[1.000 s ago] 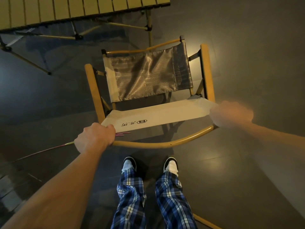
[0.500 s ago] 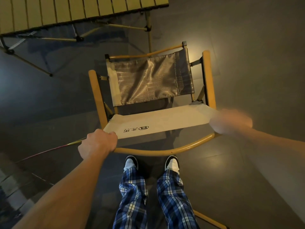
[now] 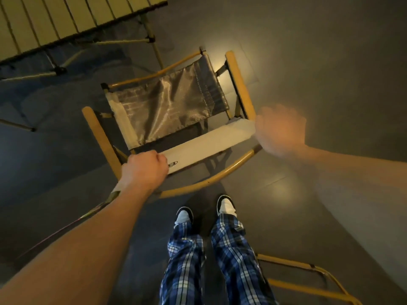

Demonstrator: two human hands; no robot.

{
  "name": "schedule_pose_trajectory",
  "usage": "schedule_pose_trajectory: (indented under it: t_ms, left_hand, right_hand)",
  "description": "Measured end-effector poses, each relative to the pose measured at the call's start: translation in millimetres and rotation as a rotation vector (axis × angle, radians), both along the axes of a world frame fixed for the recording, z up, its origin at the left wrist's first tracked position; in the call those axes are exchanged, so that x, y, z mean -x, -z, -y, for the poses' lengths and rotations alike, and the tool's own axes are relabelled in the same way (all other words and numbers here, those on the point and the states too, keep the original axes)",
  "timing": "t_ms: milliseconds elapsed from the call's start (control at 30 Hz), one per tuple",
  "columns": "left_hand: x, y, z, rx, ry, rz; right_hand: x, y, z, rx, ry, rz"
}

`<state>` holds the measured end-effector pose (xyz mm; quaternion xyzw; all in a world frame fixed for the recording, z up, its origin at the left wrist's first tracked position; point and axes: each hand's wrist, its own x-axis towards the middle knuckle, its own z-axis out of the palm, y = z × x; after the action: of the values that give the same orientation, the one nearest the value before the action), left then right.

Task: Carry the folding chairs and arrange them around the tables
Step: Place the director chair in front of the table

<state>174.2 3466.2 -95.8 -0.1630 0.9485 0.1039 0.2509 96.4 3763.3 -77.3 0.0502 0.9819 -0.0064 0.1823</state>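
One folding chair [image 3: 176, 119] stands unfolded on the dark floor [image 3: 319, 51], directly in front of the person's two feet. Its parts, counted: one dark mesh seat panel, one pale backrest strip [image 3: 209, 146] bearing a small printed logo, two yellow armrests, one on each side, and one curved yellow rear bar [image 3: 211, 177] below the strip.

One slatted counter [image 3: 66, 18] occupies the upper left corner of the view. The chair's front edge points toward it and sits near its nearest leg [image 3: 152, 38], apart from it. Part of the counter's tubular underframe is visible beneath the slats.

Left hand [image 3: 145, 167]: fingers curled into a fist over the left end of the backrest strip, where the strip meets the left armrest. The hand grips the chair at that corner.

Right hand [image 3: 280, 130]: heavily motion-blurred. It lies just beside the right end of the backrest strip and the right armrest. The fingers appear spread rather than curled, but whether they touch or hold the chair cannot be told.

A second yellow tubular frame [image 3: 308, 280] is partly visible at the lower right, behind the person; only a few of its bars show. One thin pinkish rod [image 3: 66, 227] lies on the floor at the left, passing under the left forearm.

Two legs in blue plaid trousers [image 3: 211, 260] and two dark shoes with white toes are visible.
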Motion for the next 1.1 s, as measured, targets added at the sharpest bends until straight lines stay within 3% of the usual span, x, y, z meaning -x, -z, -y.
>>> schedule_pose_trajectory:
  t_ms: [233, 400, 500, 633, 733, 800, 933, 1100]
  left_hand:
    - [14.8, -38.7, -122.4, -0.261, 0.411, -0.173]
    - [-46.2, -60.5, -207.0, -0.113, 0.747, -0.215]
    - [-100.7, -61.8, -269.8, -0.202, 0.959, -0.012]
    - [-208.2, -74.0, -341.6, -0.424, 1.138, 0.431]
    - [-297.6, -77.4, -366.2, -0.507, 1.123, 0.634]
    - [-333.1, -65.6, -364.6, -0.443, 1.195, 0.525]
    - [-365.5, -54.4, -344.7, -0.198, 1.454, 0.252]
    - [-384.9, -63.7, -321.6, -0.088, 1.419, 0.237]
  right_hand:
    - [-107.7, -42.4, -63.8, -0.049, 0.567, 0.006]
    - [-237.4, -84.0, -122.2, -0.155, 0.866, 0.201]
    - [-324.7, -99.7, -152.1, -0.23, 1.065, 0.266]
    - [-436.2, -102.9, -168.4, -0.284, 1.258, 0.378]
    - [-511.7, -77.5, -167.4, -0.032, 1.554, 0.383]
    - [-547.4, -59.0, -160.4, 0.249, 1.715, 0.332]
    - [-580.9, -53.8, -152.3, 0.587, 1.746, 0.108]
    - [-534.5, -60.9, -139.4, 0.894, 1.637, -0.145]
